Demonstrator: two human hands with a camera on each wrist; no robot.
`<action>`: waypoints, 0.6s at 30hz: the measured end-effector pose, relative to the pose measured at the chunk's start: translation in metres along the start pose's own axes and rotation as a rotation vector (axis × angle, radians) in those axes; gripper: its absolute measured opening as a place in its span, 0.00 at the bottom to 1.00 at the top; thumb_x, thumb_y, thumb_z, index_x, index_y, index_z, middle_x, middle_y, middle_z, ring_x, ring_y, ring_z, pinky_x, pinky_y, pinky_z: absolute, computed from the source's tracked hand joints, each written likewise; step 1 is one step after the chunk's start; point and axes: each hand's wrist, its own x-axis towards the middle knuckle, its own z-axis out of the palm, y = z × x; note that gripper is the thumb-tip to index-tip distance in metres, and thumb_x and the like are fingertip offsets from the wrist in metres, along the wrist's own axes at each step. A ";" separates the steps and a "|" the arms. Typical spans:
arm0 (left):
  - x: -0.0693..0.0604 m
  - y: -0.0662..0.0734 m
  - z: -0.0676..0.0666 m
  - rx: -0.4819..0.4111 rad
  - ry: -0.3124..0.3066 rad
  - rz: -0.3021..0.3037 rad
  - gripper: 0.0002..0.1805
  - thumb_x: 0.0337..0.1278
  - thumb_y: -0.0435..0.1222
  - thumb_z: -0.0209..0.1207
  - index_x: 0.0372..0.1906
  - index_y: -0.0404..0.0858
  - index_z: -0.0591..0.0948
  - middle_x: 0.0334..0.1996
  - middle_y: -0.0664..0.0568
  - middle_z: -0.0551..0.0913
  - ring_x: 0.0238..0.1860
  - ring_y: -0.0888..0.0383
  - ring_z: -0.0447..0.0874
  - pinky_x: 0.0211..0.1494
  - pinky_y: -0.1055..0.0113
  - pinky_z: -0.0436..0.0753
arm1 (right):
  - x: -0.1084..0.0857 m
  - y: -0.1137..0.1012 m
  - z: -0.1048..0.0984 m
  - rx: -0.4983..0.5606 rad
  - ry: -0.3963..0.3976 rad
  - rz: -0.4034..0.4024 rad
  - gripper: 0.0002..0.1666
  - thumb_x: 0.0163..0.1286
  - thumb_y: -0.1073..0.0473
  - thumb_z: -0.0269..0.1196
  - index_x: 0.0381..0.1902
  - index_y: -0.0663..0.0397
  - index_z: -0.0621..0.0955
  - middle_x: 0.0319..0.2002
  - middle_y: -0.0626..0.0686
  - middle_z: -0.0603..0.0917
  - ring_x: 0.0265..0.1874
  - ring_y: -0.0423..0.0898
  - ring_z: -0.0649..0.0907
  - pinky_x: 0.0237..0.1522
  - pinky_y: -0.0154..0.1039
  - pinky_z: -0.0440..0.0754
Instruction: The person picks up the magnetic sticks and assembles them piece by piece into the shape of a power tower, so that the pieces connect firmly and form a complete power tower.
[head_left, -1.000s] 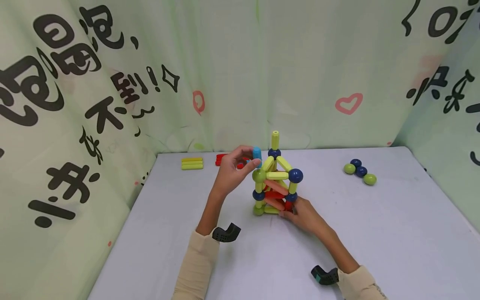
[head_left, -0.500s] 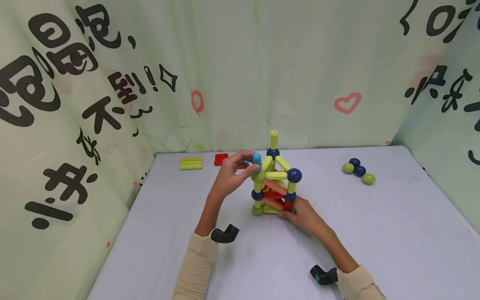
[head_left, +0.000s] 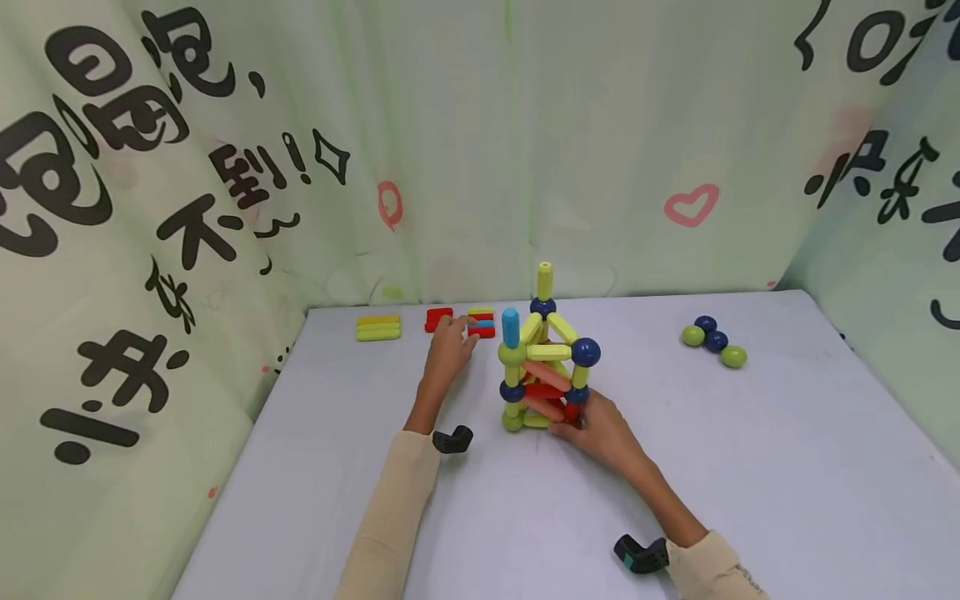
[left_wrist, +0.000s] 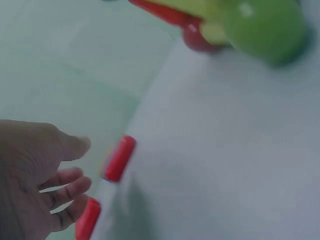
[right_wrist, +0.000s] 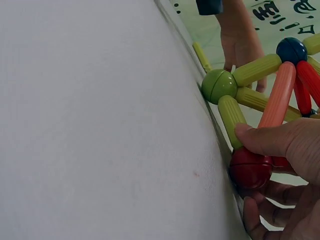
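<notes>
In the head view, the tower (head_left: 549,352) is being steadied at its lower right by the right hand (head_left: 609,429), while the left hand (head_left: 447,348) is being held out to the tower's left, by the red rods (head_left: 438,317) and the mixed rods (head_left: 482,328). At the tower's upper left corner, a blue rod (head_left: 511,327) is being borne upright by the green ball (head_left: 512,353). In the left wrist view, the left hand is being shown with thumb and fingers loosely parted and nothing being held; whether a rod is being touched cannot be told. Good work here is probably being served by pinching one rod at its middle and keeping its neighbours undisturbed. In the right wrist view, the red ball (right_wrist: 250,167) at the tower's base is being gripped between thumb and curled fingers; the tower is likely being braced best by light pressure, without twisting the joint.
</notes>
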 end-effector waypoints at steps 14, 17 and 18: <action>0.005 -0.002 0.025 0.407 -0.013 0.056 0.16 0.59 0.41 0.65 0.49 0.42 0.77 0.51 0.46 0.76 0.50 0.53 0.74 0.47 0.64 0.83 | -0.002 0.001 0.005 0.026 0.036 0.032 0.36 0.55 0.59 0.74 0.60 0.60 0.73 0.51 0.60 0.84 0.49 0.55 0.82 0.52 0.54 0.81; 0.000 -0.003 0.025 0.433 0.000 0.070 0.17 0.56 0.41 0.67 0.48 0.41 0.77 0.45 0.47 0.82 0.46 0.54 0.77 0.45 0.66 0.83 | -0.003 -0.001 0.005 0.026 0.044 0.039 0.36 0.55 0.59 0.74 0.60 0.60 0.74 0.50 0.60 0.84 0.49 0.55 0.83 0.51 0.54 0.81; -0.002 -0.003 0.025 0.387 0.008 0.052 0.18 0.56 0.40 0.67 0.49 0.40 0.77 0.43 0.48 0.82 0.45 0.54 0.77 0.45 0.66 0.83 | -0.003 -0.002 0.005 0.026 0.050 0.048 0.36 0.54 0.59 0.75 0.60 0.59 0.74 0.51 0.60 0.84 0.49 0.55 0.83 0.52 0.54 0.81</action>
